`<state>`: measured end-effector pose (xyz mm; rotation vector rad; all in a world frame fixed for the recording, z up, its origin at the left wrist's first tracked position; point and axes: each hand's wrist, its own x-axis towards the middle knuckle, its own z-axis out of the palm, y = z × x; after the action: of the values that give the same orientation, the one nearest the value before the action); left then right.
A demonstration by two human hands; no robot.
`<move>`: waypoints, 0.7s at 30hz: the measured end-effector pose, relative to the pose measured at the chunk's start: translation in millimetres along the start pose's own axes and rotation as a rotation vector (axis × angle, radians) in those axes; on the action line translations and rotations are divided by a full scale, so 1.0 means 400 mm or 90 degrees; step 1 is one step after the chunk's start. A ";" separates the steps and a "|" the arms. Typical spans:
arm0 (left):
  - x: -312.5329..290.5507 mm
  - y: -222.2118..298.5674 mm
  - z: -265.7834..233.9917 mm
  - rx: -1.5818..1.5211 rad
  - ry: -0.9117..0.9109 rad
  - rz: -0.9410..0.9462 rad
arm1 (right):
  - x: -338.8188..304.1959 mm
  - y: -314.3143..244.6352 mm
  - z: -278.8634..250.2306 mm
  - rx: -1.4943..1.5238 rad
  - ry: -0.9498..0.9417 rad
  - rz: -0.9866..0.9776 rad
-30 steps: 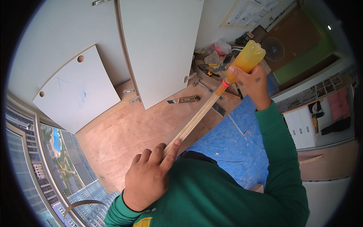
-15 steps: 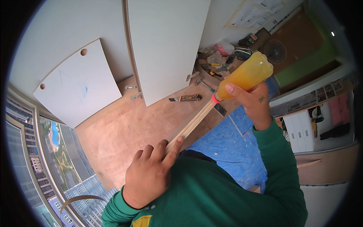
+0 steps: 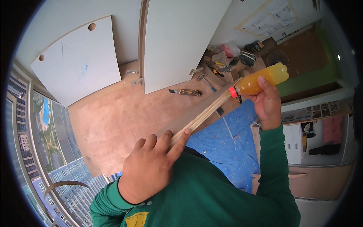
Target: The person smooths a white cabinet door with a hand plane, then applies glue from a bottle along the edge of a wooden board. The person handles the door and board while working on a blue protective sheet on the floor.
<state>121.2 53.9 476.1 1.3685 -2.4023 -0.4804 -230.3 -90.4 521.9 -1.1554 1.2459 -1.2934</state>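
While the left hand (image 3: 149, 168) is holding the near end of a thin wooden board (image 3: 206, 114), the fingers of the right hand (image 3: 269, 108) are clasping a yellow bottle (image 3: 261, 82), whose red cap (image 3: 233, 92) is pointing left near the board's far end. Farther left, a cutter knife (image 3: 186, 92) is lying.

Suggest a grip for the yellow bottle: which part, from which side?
Mid-body, probably from the picture's lower right, as the right hand holds the yellow bottle. It is rounded there, and its red neck end points toward the pale wooden edge, so gripping behind the neck should leave that end clear.
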 end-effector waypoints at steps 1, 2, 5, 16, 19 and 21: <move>-0.001 0.000 0.000 -0.001 -0.001 -0.002 | 0.002 0.005 -0.003 -0.008 0.007 0.004; -0.001 -0.001 0.001 -0.002 -0.002 -0.004 | 0.004 0.010 -0.006 -0.013 0.012 0.005; -0.002 -0.001 0.001 0.006 -0.001 -0.001 | 0.012 0.022 -0.014 -0.013 0.002 0.016; -0.003 -0.001 -0.002 -0.023 -0.016 -0.013 | 0.015 0.040 -0.013 -0.023 0.013 0.007; -0.002 0.000 -0.002 -0.023 -0.015 -0.013 | 0.013 0.037 -0.010 -0.043 0.004 0.007; -0.003 0.001 -0.003 -0.022 -0.015 -0.011 | 0.008 0.031 -0.004 -0.081 0.007 0.013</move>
<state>121.9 54.8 477.0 1.3781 -2.3917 -0.5433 -231.8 -93.8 509.4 -1.2226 1.3607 -1.2211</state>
